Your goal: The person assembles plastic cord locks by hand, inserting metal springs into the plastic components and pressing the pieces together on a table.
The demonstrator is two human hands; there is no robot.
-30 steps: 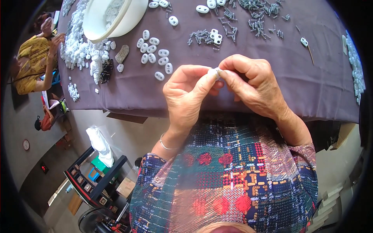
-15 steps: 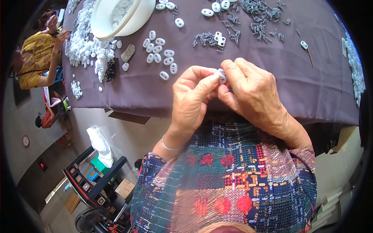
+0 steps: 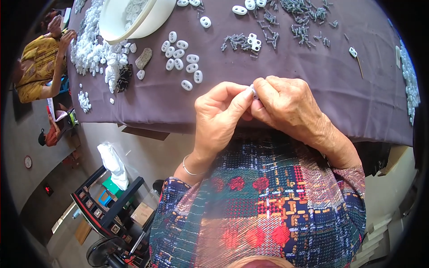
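Note:
Near the table's front edge, my left hand (image 3: 219,116) and my right hand (image 3: 290,105) meet at the fingertips. Both are closed on a small white two-hole cord lock (image 3: 255,94), pinched between thumbs and fingers. Most of it is hidden behind my right fingers, and whether a spring is in it I cannot tell. Beyond my left hand lie several loose oval white cord locks (image 3: 192,58). Small metal springs (image 3: 237,41) are scattered past my fingertips, with some white cord locks (image 3: 254,41) among them. A larger heap of springs (image 3: 304,13) lies farther back.
A cream bowl (image 3: 156,20) of white pieces stands at the back left, by a big pile of small white parts (image 3: 91,49). A stone-like lump (image 3: 144,58) lies near it. A thin stick (image 3: 359,66) with a white piece lies right. Someone in yellow (image 3: 38,67) sits at far left.
My right hand has turned and closed further over the cord lock, so less of it shows. Both hands sit slightly lower. The view has shifted a little.

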